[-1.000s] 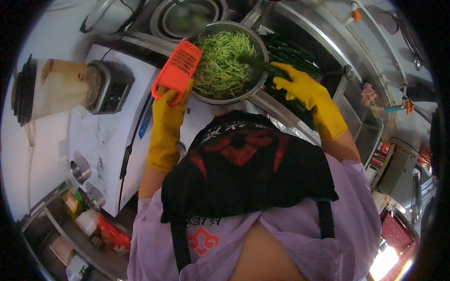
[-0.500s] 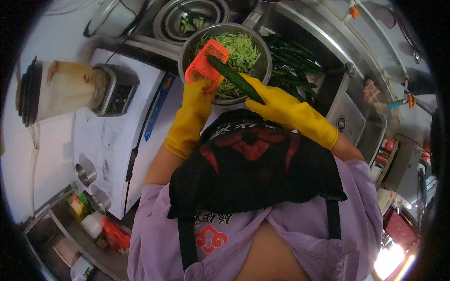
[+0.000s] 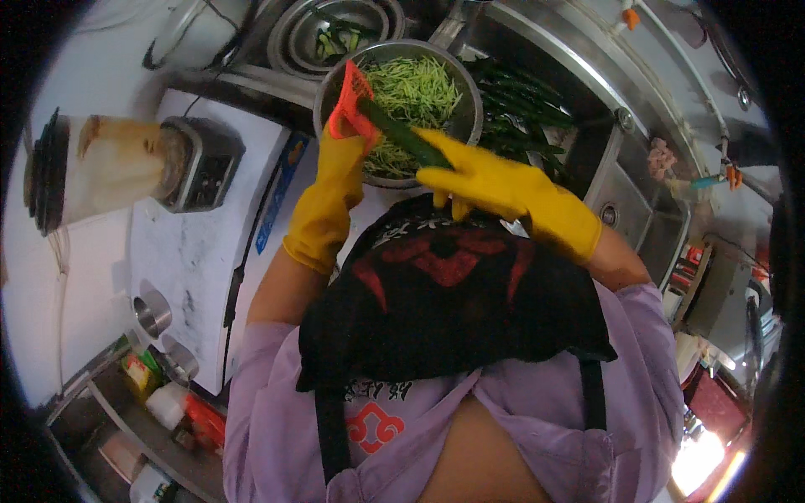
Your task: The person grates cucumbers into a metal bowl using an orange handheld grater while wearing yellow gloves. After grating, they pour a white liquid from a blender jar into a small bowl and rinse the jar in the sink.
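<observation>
left hand [image 3: 340, 155] grips an orange plastic grater [image 3: 350, 98] over a round steel bowl [image 3: 475, 113], presumably to catch thin green shreds [image 3: 415, 88]; right hand [image 3: 490, 180] grasps a long dark-green cucumber [image 3: 401, 137].

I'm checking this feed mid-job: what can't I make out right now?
All in the head view:
Near end of the held cucumber: partly covered by the right hand.
Part of the orange grater's handle: covered by the left hand.
Floor of the large steel bowl: buried under green shreds.
Exact count of cucumbers in the sink: dark, overlapping.
</observation>
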The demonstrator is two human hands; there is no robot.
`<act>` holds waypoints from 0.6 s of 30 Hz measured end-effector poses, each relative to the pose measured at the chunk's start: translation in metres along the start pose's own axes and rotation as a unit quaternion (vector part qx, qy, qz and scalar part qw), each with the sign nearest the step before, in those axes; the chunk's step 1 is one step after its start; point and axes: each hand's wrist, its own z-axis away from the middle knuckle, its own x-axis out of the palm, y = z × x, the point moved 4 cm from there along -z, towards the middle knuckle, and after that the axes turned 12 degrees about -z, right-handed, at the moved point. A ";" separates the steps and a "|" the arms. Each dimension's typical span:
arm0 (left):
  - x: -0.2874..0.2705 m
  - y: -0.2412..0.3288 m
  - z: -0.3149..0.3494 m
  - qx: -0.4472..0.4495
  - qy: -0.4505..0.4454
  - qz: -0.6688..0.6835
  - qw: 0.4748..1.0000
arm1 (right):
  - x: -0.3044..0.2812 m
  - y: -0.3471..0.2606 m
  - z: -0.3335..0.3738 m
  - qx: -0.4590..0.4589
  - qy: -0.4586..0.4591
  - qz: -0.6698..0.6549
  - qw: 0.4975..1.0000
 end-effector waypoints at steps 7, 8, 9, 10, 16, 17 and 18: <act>0.018 -0.026 0.014 0.054 0.026 -0.180 0.982 | -0.021 0.001 -0.014 0.015 0.090 -0.048 0.995; 0.009 -0.025 0.008 0.035 0.019 -0.177 0.983 | -0.008 0.002 -0.009 0.016 0.027 -0.056 0.998; 0.000 -0.025 0.003 0.016 0.012 -0.175 0.984 | 0.000 -0.008 -0.004 0.010 -0.015 -0.052 0.998; -0.005 -0.024 -0.001 0.002 0.003 -0.169 0.986 | -0.008 -0.003 -0.011 0.012 0.022 -0.045 0.999; 0.007 -0.010 0.003 0.007 -0.025 -0.098 0.995 | -0.010 0.001 -0.012 0.024 0.045 -0.071 0.996; 0.002 -0.009 -0.001 -0.040 -0.022 -0.075 0.996 | 0.000 -0.008 -0.007 0.021 0.007 -0.075 0.997; 0.004 -0.014 0.006 -0.035 -0.002 -0.216 0.976 | -0.013 0.003 -0.019 0.021 0.031 -0.057 0.998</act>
